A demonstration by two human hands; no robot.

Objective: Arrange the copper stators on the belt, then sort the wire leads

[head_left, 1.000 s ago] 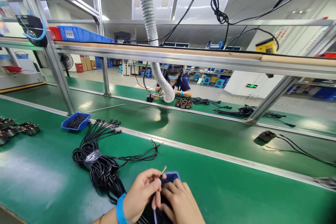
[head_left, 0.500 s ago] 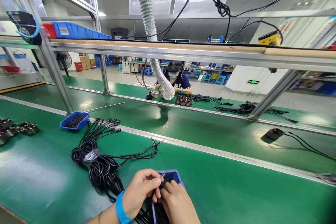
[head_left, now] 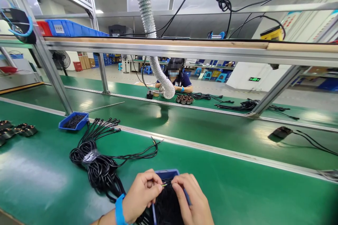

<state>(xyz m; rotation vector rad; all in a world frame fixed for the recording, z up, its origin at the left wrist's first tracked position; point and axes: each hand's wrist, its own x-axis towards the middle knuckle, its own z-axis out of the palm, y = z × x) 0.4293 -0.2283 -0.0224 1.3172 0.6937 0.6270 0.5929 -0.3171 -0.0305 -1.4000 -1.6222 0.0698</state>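
Note:
My left hand (head_left: 144,191), with a blue band at the wrist, pinches the end of a black cable whose thin coloured wires (head_left: 164,185) stick out past the fingertips. Just right of it, my right hand (head_left: 191,197) has thumb and forefinger pressed together over the bin; what they hold, if anything, is too small to make out. Beneath both hands is a blue bin (head_left: 167,173) filled with small black parts (head_left: 167,205). Left of the hands lies a tied bundle of black cables (head_left: 101,170) on the green table.
A small blue tray (head_left: 74,121) of black pieces stands near the metal post (head_left: 56,74). Copper-wound parts (head_left: 25,130) lie far left. Another one with wires (head_left: 282,132) sits on the strip beyond the rail at right. A person (head_left: 176,74) sits across, behind a hanging duct (head_left: 158,70).
My right hand has lifted out of the bin and moved right, its fingertips now pinched near the wires. More of the bin's black contents shows. The part beyond the rail has shifted right.

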